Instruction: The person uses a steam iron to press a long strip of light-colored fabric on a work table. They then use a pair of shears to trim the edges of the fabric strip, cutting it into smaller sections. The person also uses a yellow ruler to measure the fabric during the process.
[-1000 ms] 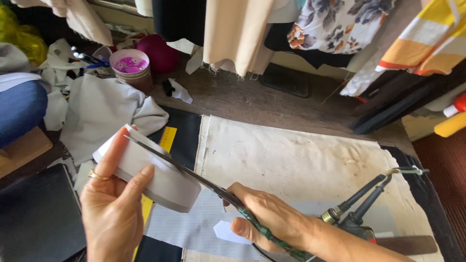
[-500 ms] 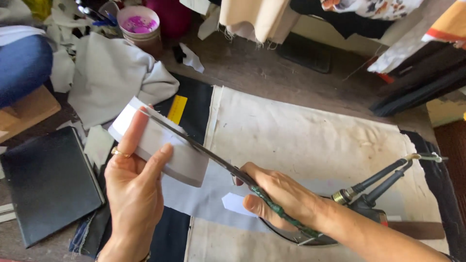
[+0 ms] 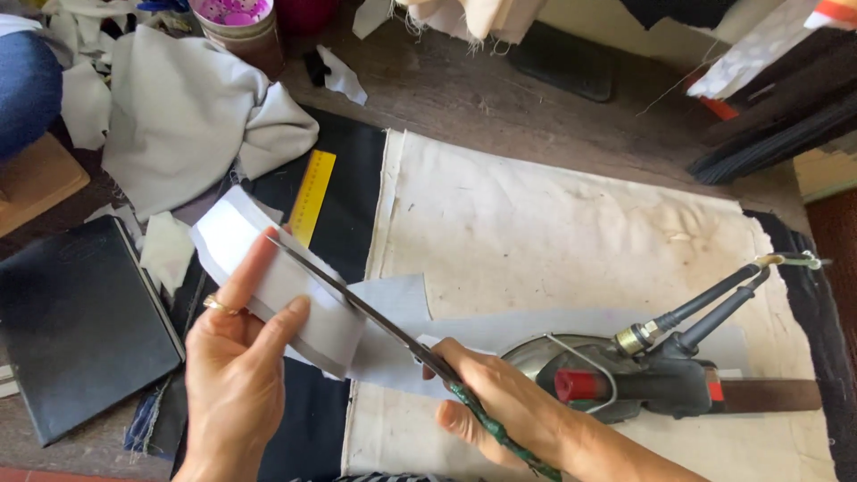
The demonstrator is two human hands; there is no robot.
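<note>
Your left hand (image 3: 237,375) pinches a folded strip of pale grey fabric (image 3: 277,286), lifted above the black cloth (image 3: 348,187). Your right hand (image 3: 500,411) is closed around the green handles of the scissors (image 3: 375,317), whose blades meet the strip's edge. An iron (image 3: 625,375) rests just beside it on the cream pressing cloth (image 3: 553,232)

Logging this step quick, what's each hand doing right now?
Left hand: closed on a folded grey fabric piece.
Right hand: closed on the scissors, blades at the fabric.
</note>
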